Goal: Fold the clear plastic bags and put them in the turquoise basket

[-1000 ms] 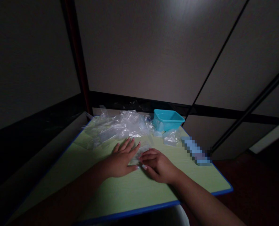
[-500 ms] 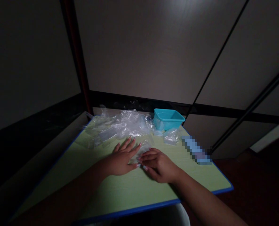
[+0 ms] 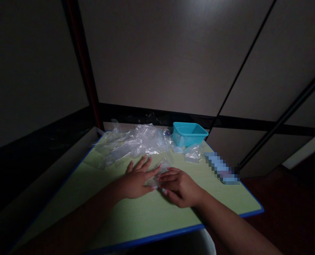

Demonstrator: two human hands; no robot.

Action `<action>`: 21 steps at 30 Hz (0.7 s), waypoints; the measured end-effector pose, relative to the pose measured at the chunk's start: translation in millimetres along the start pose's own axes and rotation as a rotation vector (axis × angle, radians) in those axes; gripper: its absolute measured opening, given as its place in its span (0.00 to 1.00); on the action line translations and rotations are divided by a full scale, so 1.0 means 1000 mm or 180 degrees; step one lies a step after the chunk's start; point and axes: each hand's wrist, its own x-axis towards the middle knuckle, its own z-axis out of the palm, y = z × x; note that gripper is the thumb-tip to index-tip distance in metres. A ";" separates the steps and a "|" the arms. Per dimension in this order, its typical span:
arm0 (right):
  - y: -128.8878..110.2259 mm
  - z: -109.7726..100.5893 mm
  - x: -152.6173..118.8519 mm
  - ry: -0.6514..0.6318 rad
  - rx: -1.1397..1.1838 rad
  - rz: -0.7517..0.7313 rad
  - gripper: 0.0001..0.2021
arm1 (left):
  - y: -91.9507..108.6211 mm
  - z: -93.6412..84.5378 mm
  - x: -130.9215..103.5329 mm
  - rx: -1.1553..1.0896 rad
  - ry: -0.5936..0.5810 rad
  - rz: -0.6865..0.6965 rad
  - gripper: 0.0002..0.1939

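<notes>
"Starting with the left hand (image 3: 137, 182), how is it being held?"

"It is being held palm down, low over the desk (image 3: 136, 219), with its fingers spread. A small piece of clear plastic (image 3: 152, 181) is being framed between its forefinger and thumb."

"And how is the right hand (image 3: 181, 187) being placed?"

"Its fingers are being held bent and close together, and their tips are being rested on the right side of that piece. Whether anything is being pinched there cannot be told."

"So where is the piece being supported?"

"It is being supported by the desk, between the two hands, and is being partly covered by fingers."

"What else is being carried there?"

"A heap of crumpled clear plastic (image 3: 146, 140) is being carried beyond the left hand, near the far edge. A turquoise tub (image 3: 190, 139) is being seen just right of it, and a small clear packet (image 3: 193, 154) is being seen in front of the tub. Towards the right edge, a bluish object (image 3: 221, 169) is being obscured by coarse pixels."
</notes>
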 end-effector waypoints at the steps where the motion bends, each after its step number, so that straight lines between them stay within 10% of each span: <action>1: 0.000 0.000 0.000 0.0019 0.0000 -0.0001 0.09 | -0.001 0.000 0.000 0.0006 0.0010 0.0004 0.35; 21: 0.003 0.006 -0.001 -0.0030 -0.0012 -0.0038 0.09 | -0.011 0.005 0.005 0.0022 0.0218 0.0162 0.32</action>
